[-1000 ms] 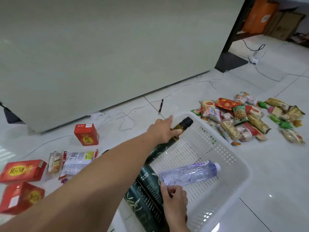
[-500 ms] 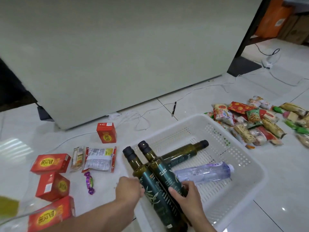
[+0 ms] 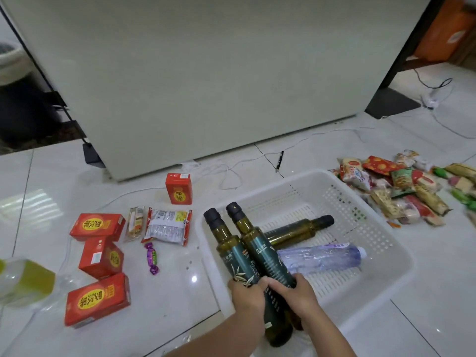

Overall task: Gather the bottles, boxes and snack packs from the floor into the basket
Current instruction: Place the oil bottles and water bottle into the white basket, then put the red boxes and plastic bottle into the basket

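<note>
A white perforated basket [image 3: 371,202] sits on the tiled floor. Inside lie a dark green oil bottle [image 3: 298,229] and a clear plastic water bottle [image 3: 324,257]. Two more dark green oil bottles stand side by side at the basket's near left corner. My left hand [image 3: 246,296] grips the left bottle [image 3: 229,251] and my right hand [image 3: 298,293] grips the right bottle [image 3: 257,248], both low on the bodies. Several red boxes [image 3: 99,226] lie on the floor to the left. A pile of snack packs [image 3: 401,186] lies right of the basket.
Two snack packs [image 3: 167,225] and a purple candy [image 3: 153,257] lie between the red boxes and the basket. A green-labelled bottle [image 3: 25,280] shows blurred at the left edge. A large pale panel [image 3: 206,73] stands behind, with white cables [image 3: 231,176] and a pen [image 3: 279,161] on the floor.
My left hand let go of the oil bottle now lying in the basket and came back to the two upright bottles. Both hands have closed on them, and the view has shifted left.
</note>
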`<move>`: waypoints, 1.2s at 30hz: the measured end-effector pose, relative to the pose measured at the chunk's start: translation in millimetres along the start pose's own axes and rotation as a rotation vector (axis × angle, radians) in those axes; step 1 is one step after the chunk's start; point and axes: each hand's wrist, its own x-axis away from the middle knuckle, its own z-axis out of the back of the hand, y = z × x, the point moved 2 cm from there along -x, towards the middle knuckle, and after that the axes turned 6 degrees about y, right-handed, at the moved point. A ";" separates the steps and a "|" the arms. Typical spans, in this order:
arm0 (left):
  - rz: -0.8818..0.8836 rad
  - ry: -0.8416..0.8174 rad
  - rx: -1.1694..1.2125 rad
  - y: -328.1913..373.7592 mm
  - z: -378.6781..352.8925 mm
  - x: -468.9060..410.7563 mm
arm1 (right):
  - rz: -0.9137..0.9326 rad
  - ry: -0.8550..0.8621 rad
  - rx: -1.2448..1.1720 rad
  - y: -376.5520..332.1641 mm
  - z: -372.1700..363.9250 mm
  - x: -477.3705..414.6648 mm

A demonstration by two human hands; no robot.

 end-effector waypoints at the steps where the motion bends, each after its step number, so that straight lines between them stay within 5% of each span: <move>1: -0.053 0.000 -0.023 3.5 0.9 1.6 | 0.000 0.008 -0.046 -1.7 0.7 3.0; 6: -0.707 -0.324 -0.381 58.8 -1.0 16.1 | -0.203 -0.025 -0.770 -16.5 -8.9 21.0; 10: -1.002 -0.286 -0.960 105.4 -30.1 15.8 | -0.483 -0.006 -1.198 -32.3 -20.5 33.5; 13: -1.066 -0.221 -1.294 110.7 -45.4 8.3 | -0.705 0.110 -1.162 -25.4 -27.2 35.0; 16: -1.114 -0.159 -1.493 98.2 -49.0 -9.5 | -0.704 0.175 -0.974 -8.3 -37.5 33.0; 23: -1.102 -0.132 -1.519 72.6 -47.8 -28.4 | -0.744 0.322 -0.872 0.4 -28.3 13.0; 28: -1.355 -0.157 -1.642 98.2 -25.9 -28.3 | -0.740 0.437 -0.665 -12.5 -26.7 6.3; 30: -1.490 -0.107 -1.622 135.0 1.1 -27.6 | -0.574 0.578 -0.523 -33.8 -9.5 13.4; 32: -1.592 -0.005 -1.566 179.8 42.9 -29.9 | -0.209 0.686 -0.368 -63.0 9.5 22.9; 36: -1.513 0.284 -1.520 247.5 157.0 -43.5 | 0.500 0.538 0.116 -138.3 7.1 39.8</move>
